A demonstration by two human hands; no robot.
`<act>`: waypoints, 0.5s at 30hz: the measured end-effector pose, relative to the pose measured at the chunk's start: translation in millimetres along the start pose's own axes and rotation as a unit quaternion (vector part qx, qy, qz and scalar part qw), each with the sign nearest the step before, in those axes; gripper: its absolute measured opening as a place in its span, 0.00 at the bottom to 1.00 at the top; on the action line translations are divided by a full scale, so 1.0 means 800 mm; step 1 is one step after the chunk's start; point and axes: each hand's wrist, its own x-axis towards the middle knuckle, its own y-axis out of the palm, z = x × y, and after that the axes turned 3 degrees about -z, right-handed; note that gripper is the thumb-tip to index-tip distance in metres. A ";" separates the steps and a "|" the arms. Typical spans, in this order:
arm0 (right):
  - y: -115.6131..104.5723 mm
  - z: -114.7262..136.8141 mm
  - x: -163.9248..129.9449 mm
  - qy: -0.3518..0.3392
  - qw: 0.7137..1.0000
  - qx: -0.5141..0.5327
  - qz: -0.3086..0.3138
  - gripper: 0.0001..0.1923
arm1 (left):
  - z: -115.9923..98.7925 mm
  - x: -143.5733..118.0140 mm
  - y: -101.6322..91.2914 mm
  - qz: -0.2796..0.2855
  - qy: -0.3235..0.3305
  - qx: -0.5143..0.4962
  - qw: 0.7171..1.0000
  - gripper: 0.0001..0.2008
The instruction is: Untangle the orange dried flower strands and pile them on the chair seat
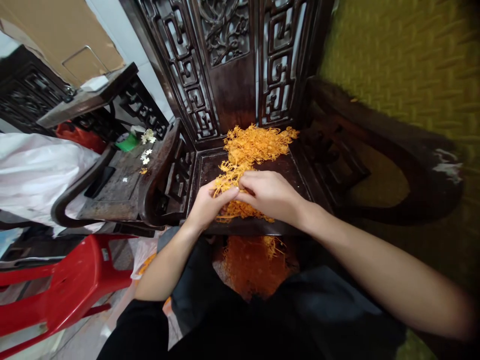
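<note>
My left hand (204, 206) is closed, thumb and fingers pinching an orange, stringy, branching sprig (229, 176). Against it, my right hand (272, 192) is curled with its fingertips on the same sprig; the exact grip is partly hidden. A large heap of similar orange sprigs (258, 144) lies on the dark wooden chair seat (210, 167), just beyond my hands. More orange pieces (245, 210) lie beneath my hands, near the seat's front edge.
Between my legs, below the seat, is a reddish-orange mass (255, 265) with loose strands. A carved chair back (234, 90) rises ahead. Left are a wooden side table (112, 200), green tape roll (127, 142), white bits (147, 150) and red plastic chair (80, 270).
</note>
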 end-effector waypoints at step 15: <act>0.013 0.023 -0.013 -0.007 0.996 0.050 -0.073 0.20 | 0.010 -0.008 0.026 -0.109 0.042 -0.145 0.983 0.12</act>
